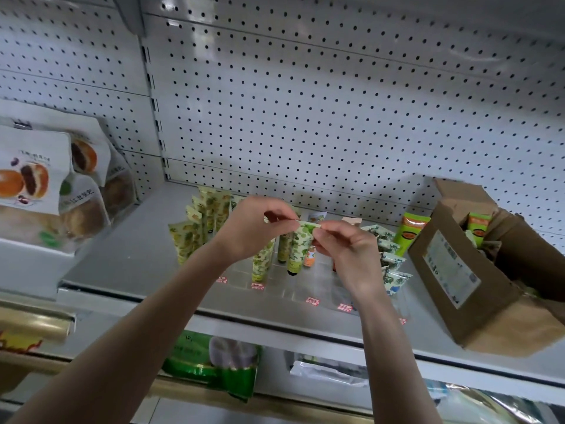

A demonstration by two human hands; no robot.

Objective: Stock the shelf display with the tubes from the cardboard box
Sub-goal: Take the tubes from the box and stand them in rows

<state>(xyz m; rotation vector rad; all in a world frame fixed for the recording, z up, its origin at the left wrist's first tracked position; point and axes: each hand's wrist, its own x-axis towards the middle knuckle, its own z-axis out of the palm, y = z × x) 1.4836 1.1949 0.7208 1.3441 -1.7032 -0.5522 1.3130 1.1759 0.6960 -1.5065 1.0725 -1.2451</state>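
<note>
Both hands hold one green-patterned tube (301, 244) upright above the shelf (128, 258), cap down. My left hand (255, 226) pinches the left end of its flat top seam, and my right hand (347, 250) pinches the right end. Several similar tubes (201, 223) stand in rows in a clear divided display tray (284, 281) under my hands. Blue-green patterned tubes (393, 266) stand to the right of my right hand. The open cardboard box (464, 270) sits at the shelf's right end, with green and orange tubes (478, 226) inside.
A green and orange tube (409, 229) stands just left of the box. Pastry packages (52, 185) fill the neighbouring shelf at left. A white pegboard wall (336, 102) backs the shelf. Green packets (214, 362) lie on the lower shelf.
</note>
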